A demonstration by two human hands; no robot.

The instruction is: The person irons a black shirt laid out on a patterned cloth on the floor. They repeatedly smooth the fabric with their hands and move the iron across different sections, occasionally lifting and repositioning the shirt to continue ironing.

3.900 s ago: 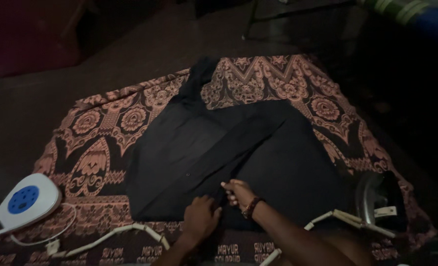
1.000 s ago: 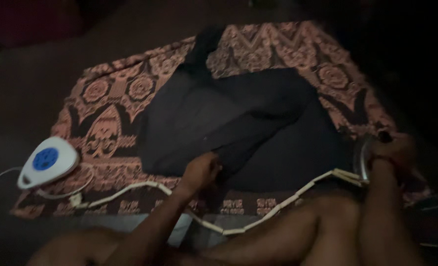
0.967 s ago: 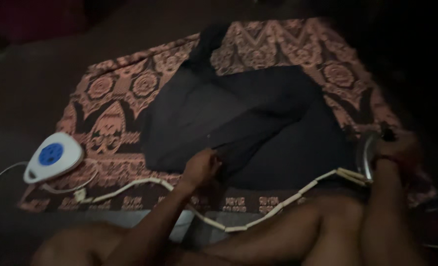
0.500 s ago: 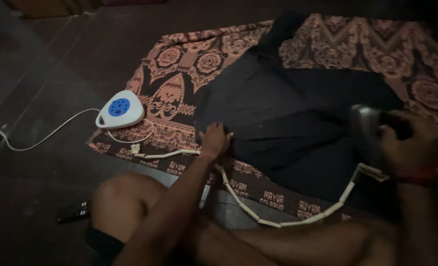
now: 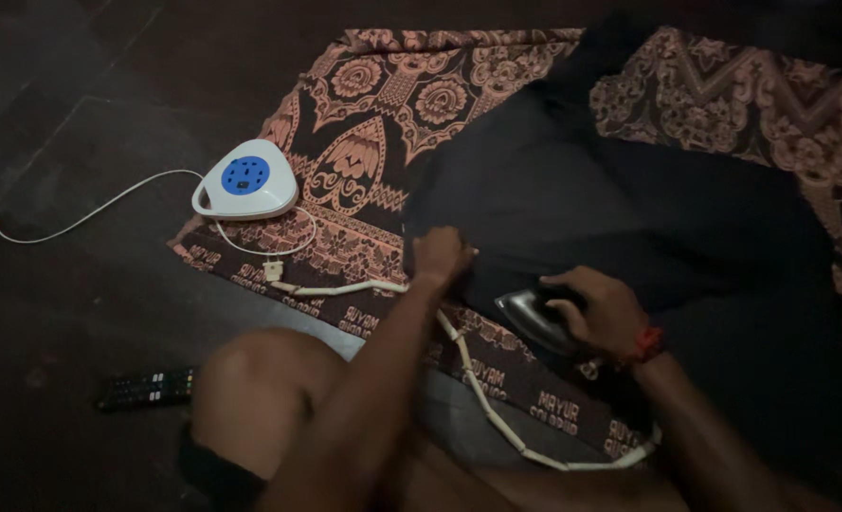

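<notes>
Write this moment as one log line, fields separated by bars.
left hand: pressing edge of black garment | right hand: gripping iron on garment | patterned cloth beneath

The iron [image 5: 534, 318] is mostly hidden under the right hand [image 5: 603, 313] that grips it; only its shiny nose shows, and whether its sole touches the black garment [image 5: 629, 209] cannot be told in the dim light. The garment's folds and edges merge with the darkness to the right of the iron, so its shape there is unclear. The patterned cloth [image 5: 383, 114] is cut off at the top and right edges. The ribbed cord [image 5: 482, 398] vanishes behind the right forearm. The thin white cable [image 5: 80, 220] from the power strip [image 5: 246, 180] runs off the left edge. The small dark remote-like thing [image 5: 146, 387], far left of the iron, is too dim to identify.
</notes>
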